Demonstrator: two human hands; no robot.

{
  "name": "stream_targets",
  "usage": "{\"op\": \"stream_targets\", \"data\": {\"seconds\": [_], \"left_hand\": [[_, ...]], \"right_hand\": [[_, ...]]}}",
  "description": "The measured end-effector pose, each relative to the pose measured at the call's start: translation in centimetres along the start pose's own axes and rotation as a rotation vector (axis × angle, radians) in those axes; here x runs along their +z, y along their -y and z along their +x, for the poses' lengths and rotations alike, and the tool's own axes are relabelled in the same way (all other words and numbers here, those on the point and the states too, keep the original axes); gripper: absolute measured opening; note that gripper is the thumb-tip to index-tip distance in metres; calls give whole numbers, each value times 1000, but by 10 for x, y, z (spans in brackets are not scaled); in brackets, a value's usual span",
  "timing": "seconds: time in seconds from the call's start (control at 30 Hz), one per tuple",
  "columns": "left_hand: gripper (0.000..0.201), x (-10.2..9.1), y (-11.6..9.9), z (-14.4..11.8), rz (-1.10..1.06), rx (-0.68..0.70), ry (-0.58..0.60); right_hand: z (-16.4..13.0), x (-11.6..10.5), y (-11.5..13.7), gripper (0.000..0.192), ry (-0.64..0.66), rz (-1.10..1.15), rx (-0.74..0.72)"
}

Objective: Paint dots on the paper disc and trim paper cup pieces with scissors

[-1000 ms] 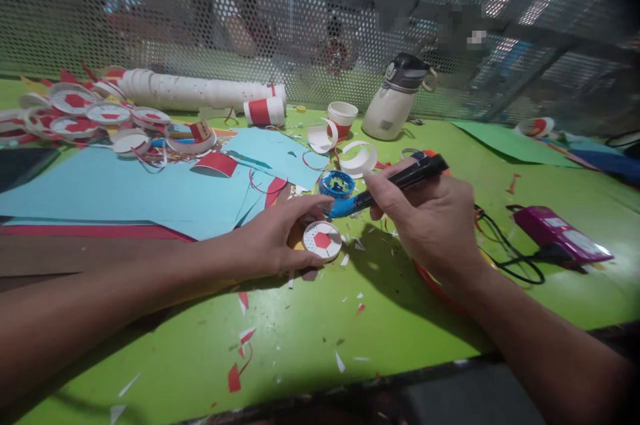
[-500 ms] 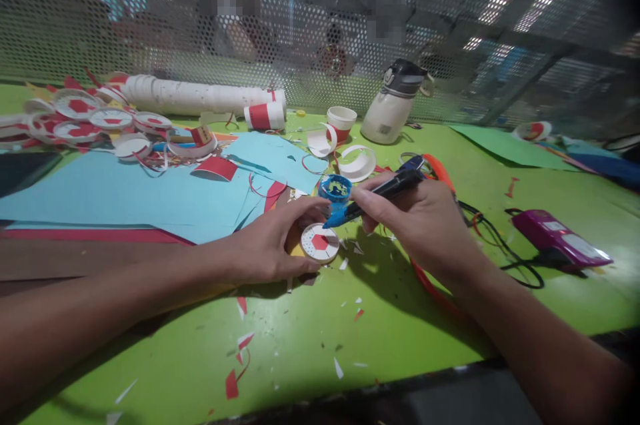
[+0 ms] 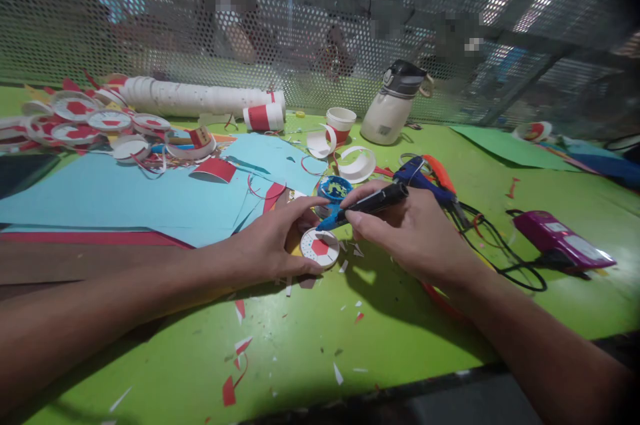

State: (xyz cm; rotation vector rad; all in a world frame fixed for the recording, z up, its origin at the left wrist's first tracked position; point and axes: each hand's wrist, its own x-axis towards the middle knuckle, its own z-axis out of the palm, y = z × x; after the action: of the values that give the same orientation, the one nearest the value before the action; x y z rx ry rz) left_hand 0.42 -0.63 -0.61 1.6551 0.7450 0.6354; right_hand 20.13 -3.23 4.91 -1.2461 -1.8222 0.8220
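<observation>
My left hand [image 3: 273, 241] holds a small white paper disc [image 3: 320, 247] with a red hexagon in its middle, pressed against the green table [image 3: 300, 345]. My right hand [image 3: 405, 228] grips a black marker with a blue tip [image 3: 367, 203], lying nearly flat, its tip just above the disc. A small blue paint pot [image 3: 335, 187] sits right behind the tip. Light blue paper sheets [image 3: 140, 191] lie under my left forearm.
Finished red-and-white discs [image 3: 75, 121] pile at the far left beside a lying stack of paper cups [image 3: 200, 97]. Cut cups [image 3: 343, 121], a white bottle [image 3: 393, 111], orange-handled scissors [image 3: 440, 175], a purple device with a cable [image 3: 560, 238] and paper scraps surround the spot. Mesh fence behind.
My right hand has moved left and down, laying the marker flatter and bringing its tip to the disc. The scissors behind it are now uncovered. My left hand stays on the disc.
</observation>
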Motion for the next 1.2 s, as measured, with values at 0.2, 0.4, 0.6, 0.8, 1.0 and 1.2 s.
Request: {"op": "stream_targets", "data": {"seconds": [0.2, 0.4, 0.6, 0.8, 1.0, 1.2], "left_hand": [[74, -3, -1, 1, 196, 38, -37], [69, 0, -3, 1, 107, 24, -5], [64, 0, -4, 1, 38, 23, 53], [62, 0, -5, 2, 125, 59, 19], [62, -1, -3, 2, 122, 79, 35], [64, -2, -2, 3, 142, 67, 30]], "right_hand": [[-2, 2, 2, 5, 13, -56, -36], [-2, 3, 0, 9, 9, -90, -76], [-2, 6, -4, 8, 23, -67, -93], [-2, 6, -5, 10, 22, -101, -92], [-3, 6, -5, 10, 24, -85, -107], [-2, 6, -5, 11, 31, -101, -90]]}}
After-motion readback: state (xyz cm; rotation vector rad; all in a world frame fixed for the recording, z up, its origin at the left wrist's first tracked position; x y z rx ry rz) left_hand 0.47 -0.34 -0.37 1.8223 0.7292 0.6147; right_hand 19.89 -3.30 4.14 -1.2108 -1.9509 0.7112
